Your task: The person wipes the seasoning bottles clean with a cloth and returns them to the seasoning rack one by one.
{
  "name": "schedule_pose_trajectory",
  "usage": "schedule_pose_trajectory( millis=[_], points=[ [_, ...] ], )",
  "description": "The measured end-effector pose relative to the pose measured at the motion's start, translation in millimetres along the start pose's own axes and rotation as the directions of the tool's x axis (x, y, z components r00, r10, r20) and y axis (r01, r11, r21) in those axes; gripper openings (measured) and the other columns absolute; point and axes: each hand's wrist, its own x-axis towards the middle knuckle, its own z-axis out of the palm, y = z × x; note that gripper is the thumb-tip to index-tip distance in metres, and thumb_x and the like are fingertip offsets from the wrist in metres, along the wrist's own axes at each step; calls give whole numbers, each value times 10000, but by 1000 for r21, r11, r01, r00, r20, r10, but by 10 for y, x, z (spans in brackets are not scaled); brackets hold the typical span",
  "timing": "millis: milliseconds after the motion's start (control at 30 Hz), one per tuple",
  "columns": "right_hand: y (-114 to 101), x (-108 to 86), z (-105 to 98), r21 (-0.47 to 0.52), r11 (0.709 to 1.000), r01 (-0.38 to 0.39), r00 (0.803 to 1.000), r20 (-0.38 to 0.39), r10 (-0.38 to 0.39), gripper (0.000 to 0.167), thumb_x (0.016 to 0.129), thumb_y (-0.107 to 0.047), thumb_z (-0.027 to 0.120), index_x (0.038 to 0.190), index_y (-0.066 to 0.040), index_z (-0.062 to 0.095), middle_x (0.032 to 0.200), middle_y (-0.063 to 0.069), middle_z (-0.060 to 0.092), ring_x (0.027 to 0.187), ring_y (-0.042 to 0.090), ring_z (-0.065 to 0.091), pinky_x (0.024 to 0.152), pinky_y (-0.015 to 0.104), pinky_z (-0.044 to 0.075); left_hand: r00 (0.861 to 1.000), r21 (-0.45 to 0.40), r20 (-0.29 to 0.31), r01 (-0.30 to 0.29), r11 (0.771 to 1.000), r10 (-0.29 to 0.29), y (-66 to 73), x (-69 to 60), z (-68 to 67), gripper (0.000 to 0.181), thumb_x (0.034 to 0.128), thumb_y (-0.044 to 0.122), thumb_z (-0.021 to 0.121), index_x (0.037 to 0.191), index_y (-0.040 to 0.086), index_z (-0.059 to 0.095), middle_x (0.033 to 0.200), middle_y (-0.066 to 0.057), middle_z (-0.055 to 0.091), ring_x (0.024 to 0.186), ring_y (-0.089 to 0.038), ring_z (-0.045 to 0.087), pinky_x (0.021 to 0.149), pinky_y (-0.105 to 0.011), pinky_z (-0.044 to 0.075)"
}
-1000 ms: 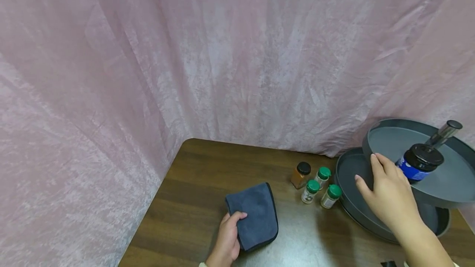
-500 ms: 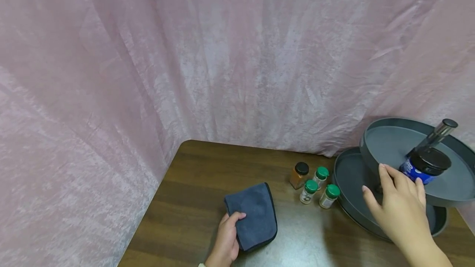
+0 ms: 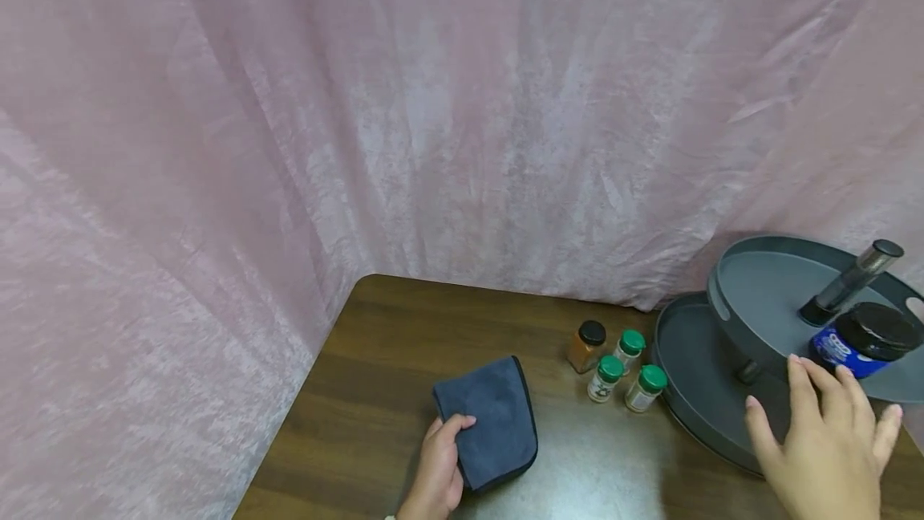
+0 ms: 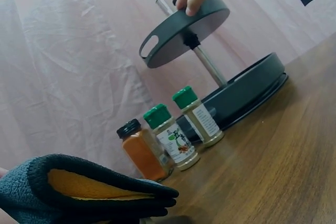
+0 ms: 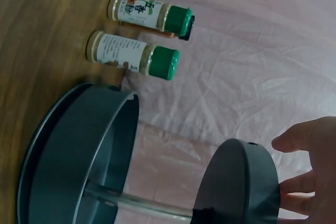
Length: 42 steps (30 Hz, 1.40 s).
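Observation:
My left hand (image 3: 436, 468) grips a folded grey cloth (image 3: 494, 424) with black edging, thumb on top, over the table. A yellow inner side of the cloth (image 4: 86, 186) shows in the left wrist view. At the right, my right hand (image 3: 826, 448) has its fingers spread, with fingertips on the front rim of a two-tier turntable's upper tray (image 3: 765, 287). Its thumb stands apart from the rim in the right wrist view. A blue-labelled jar with a black lid (image 3: 869, 335) sits on that tray, close to the fingertips and the metal post (image 3: 855, 283).
The lower tray (image 3: 689, 375) stands on the wooden table (image 3: 361, 392). Left of it are several spice bottles: an orange one with a black cap (image 3: 587, 347) and green-capped ones (image 3: 646, 387). A pink curtain (image 3: 433, 119) hangs behind the table.
The upper tray has turned, carrying the jar to the right around the post. A cutout in its left rim has come into view. My right hand has moved right; the left has stayed put.

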Motion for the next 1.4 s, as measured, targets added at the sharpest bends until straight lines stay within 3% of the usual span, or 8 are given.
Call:
schedule_pose_trajectory(
  millis=[333, 500, 667, 933, 1167, 1267, 1333, 1400],
  points=[
    [160, -121, -61, -46, 995, -92, 995, 21, 93, 765, 957, -302, 570, 1542, 73, 250, 1605, 308, 232, 1559, 438, 22, 1211, 664, -113, 1000, 28, 5, 2, 1000, -3, 5, -20, -25, 497, 925, 181, 586, 1394, 47, 484, 1312, -24, 619, 1147, -160, 592, 963, -287, 489],
    [160, -146, -72, -76, 975, -211, 976, 42, 214, 792, 966, -286, 537, 1560, 81, 164, 1665, 266, 97, 1564, 418, -76, 1230, 641, -91, 1000, 20, 12, -7, 1000, 6, 5, -29, -45, 482, 925, 176, 588, 1380, 45, 494, 1298, -23, 631, 1148, -163, 599, 968, -293, 494],
    [189, -158, -83, -61, 966, -251, 965, 63, 255, 816, 978, -306, 521, 1571, 75, 110, 1674, 257, 39, 1562, 411, -101, 1231, 643, -78, 1000, 16, 5, -9, 1000, 9, 5, -36, -60, 443, 917, 169, 588, 1340, 55, 522, 1236, -8, 655, 1108, -157, 615, 961, -298, 500],
    [281, -185, -60, 55, 980, -191, 980, -46, 194, 846, 1002, -502, 418, 1587, 42, 139, 1683, 226, 93, 1576, 395, -25, 1268, 573, -24, 1000, 2, 2, -23, 1000, 23, -2, -45, -50, 407, 915, 161, 589, 1304, 68, 515, 1204, 10, 657, 1095, -141, 613, 957, -291, 500],
    [316, -194, -46, 58, 983, -174, 982, -58, 178, 871, 1002, -554, 360, 1590, 41, 118, 1695, 214, 26, 1575, 395, -39, 1264, 577, -41, 1000, -1, -3, -20, 1000, 20, 22, -65, -77, 380, 915, 159, 591, 1282, 79, 532, 1188, 14, 654, 1092, -140, 609, 961, -291, 495],
    [276, -234, 10, 162, 984, -73, 971, -213, 107, 823, 988, -546, 394, 1542, 56, 301, 1673, 216, 181, 1571, 383, 98, 1281, 531, 37, 1000, -3, -1, -21, 1000, 21, 29, -67, -82, 374, 920, 157, 587, 1282, 81, 538, 1184, 14, 654, 1086, -142, 612, 958, -293, 498],
    [219, -299, 84, 254, 967, 13, 946, -315, 70, 717, 984, -486, 456, 1462, 48, 462, 1629, 117, 358, 1549, 258, 238, 1279, 392, 133, 1000, -7, -2, -22, 1000, 22, 30, -69, -81, 373, 920, 153, 588, 1283, 80, 543, 1180, 14, 657, 1080, -144, 617, 954, -296, 502],
    [160, -374, 197, 340, 938, 75, 928, -368, 59, 549, 969, -344, 556, 1366, 33, 584, 1524, -44, 509, 1464, 91, 363, 1208, 227, 227, 1000, -7, -2, -20, 1000, 20, 32, -73, -77, 381, 920, 154, 591, 1291, 80, 544, 1183, 15, 660, 1079, -146, 621, 953, -297, 504]
  ],
)
